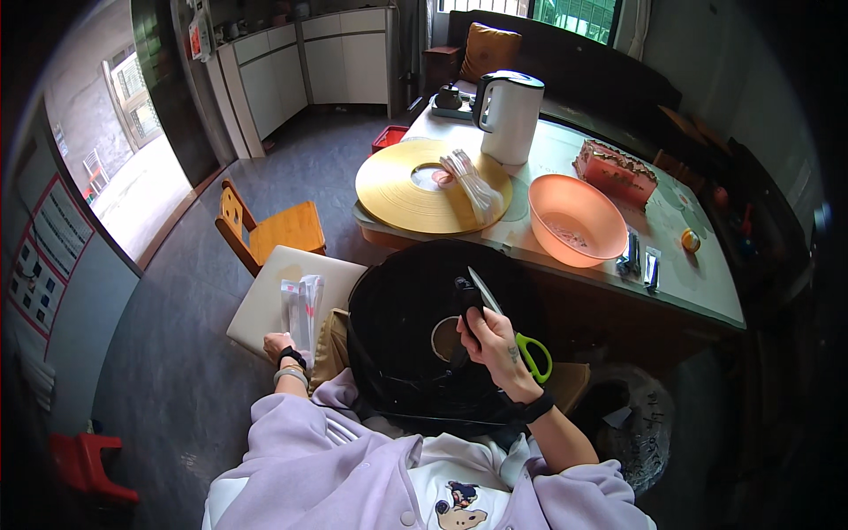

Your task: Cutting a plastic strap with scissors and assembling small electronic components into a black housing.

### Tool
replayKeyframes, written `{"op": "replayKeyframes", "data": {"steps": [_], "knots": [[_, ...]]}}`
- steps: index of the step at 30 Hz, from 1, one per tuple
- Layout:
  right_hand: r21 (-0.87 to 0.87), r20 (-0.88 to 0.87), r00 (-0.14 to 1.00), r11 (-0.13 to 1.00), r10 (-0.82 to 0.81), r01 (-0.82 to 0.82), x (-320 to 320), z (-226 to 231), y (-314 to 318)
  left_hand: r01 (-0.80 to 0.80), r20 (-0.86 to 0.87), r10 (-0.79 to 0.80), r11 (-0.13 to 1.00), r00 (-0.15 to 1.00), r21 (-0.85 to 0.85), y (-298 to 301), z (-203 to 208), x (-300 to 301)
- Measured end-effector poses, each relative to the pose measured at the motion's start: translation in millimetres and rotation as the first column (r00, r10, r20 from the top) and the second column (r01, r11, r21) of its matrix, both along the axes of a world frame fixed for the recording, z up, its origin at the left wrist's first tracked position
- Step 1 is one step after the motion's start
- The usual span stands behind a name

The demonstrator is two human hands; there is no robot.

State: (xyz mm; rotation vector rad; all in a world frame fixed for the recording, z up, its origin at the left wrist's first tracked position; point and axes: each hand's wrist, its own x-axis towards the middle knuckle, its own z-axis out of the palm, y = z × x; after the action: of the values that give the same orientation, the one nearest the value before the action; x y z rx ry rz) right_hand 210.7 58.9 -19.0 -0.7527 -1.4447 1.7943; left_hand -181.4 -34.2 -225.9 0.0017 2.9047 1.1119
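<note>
The right hand point(491, 346), forearm angled up and inward, curls closed around a black object point(468, 299), green-handled scissors point(532, 341) alongside. The left hand point(279, 344) reaches beside clear packets point(303, 318) on a white surface point(265, 269); its grip cannot be told. Ahead, a pale table point(685, 278) bears a kettle point(511, 119); the floor point(177, 353) is grey.

Over the four-o'clock side of a round black tub point(397, 296), the right hand's grip point(496, 349) clasps a black elongated tool point(468, 296), green-handled metal scissors point(536, 360) beside it. At the tub's nine o'clock, the left hand's grip point(280, 344) is by clear flat plastic packets point(302, 309). On the pale surface point(693, 287), a yellow disc-shaped roll point(393, 190) lies at twelve, a round orange plastic bowl point(574, 208) at two.
</note>
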Motion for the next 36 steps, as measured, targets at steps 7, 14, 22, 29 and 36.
{"op": "replayKeyframes", "data": {"steps": [7, 14, 22, 29, 36], "knots": [[0.014, 0.037, 0.999, 0.999, 0.038, -0.039, -5, 5, -4, 0.08, -0.123, -0.051, 0.968, 0.991, 0.239, 13, 21, -27], [0.013, 0.053, 0.997, 0.999, 0.051, -0.052, -2, 2, -2, 0.016, -0.16, 0.0, 0.995, 0.987, 0.1, 12, -36, -40], [0.021, 0.055, 0.996, 0.998, 0.066, -0.067, 2, -2, -1, -0.028, -0.158, 0.0, 0.984, 0.987, -0.177, 26, -23, -23], [-0.012, 0.053, 0.986, 0.987, 0.161, -0.16, -8, 5, -5, 0.254, -0.208, -0.147, 0.592, 0.967, 0.765, 49, 84, -27], [-0.145, -0.155, 0.913, 0.906, 0.377, -0.398, 7, 36, -9, 0.531, -0.291, -0.9, -0.082, 0.324, 0.843, 47, 272, 160]]}}
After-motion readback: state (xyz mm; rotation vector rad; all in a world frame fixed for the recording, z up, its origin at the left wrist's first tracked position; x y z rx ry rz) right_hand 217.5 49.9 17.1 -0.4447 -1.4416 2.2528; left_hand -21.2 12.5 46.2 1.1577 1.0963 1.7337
